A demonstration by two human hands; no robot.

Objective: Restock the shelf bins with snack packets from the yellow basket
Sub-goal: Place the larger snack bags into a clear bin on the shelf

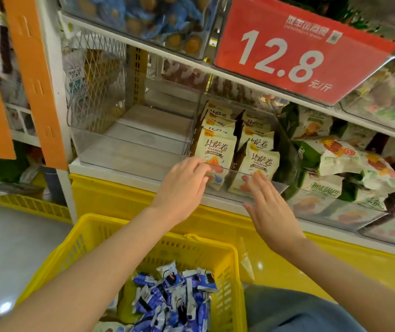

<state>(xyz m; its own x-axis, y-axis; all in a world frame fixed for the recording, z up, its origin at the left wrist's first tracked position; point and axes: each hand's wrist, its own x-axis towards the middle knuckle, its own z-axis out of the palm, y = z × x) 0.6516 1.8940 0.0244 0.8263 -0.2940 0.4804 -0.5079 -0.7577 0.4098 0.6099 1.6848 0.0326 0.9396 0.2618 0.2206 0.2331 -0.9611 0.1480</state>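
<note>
A clear plastic bin (280,185) on the lower shelf holds two rows of cream snack packets (218,144). My left hand (182,188) reaches over the bin's front lip, fingers curled on the lip in front of the foremost left packet. My right hand (268,207) lies flat with straight fingers against the bin's clear front wall. Left of it stands an empty clear bin (129,142). Below, the yellow basket (81,243) holds several blue and white snack packets (172,293).
A red price sign 12.8 (299,51) hangs from the shelf above. Green and white packets (349,161) fill the bin to the right. An orange shelf upright (36,80) stands at left, and a yellow base panel (124,200) runs under the shelf.
</note>
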